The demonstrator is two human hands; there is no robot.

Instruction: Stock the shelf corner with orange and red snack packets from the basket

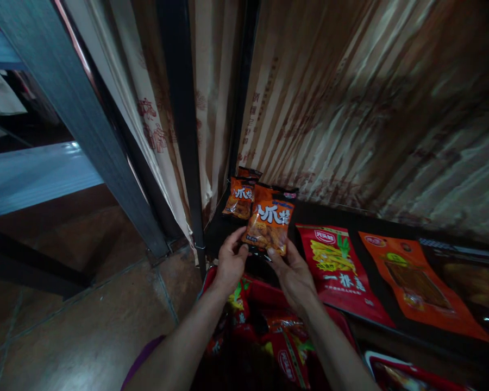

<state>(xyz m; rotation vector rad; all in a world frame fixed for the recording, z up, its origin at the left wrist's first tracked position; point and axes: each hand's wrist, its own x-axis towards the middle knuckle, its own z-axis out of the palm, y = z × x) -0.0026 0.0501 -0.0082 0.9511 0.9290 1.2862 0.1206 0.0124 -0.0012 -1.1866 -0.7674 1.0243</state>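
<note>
Between my two hands is an orange and black snack bag [269, 220] with large white lettering, its printed face toward me. My left hand [231, 258] grips its lower left corner, thumb in front. At the lower right edge, my right hand [291, 271] pinches it with the thumb over the front. Just behind and to the left stands a similar smaller-looking snack bag [240, 198] on the dark shelf, with the top of another one behind it. Below my wrists is a red basket [269, 293] with several red and yellow packets [287, 358] inside.
On the dark shelf [330, 212] to the right lie a red snack bag [336, 266] and an orange packet [418, 282], with a dark bag [472, 277] beyond. Dark metal posts [183, 108] rise at left. A pleated beige curtain [330, 108] hangs behind; tiled floor [118, 315] lies at lower left.
</note>
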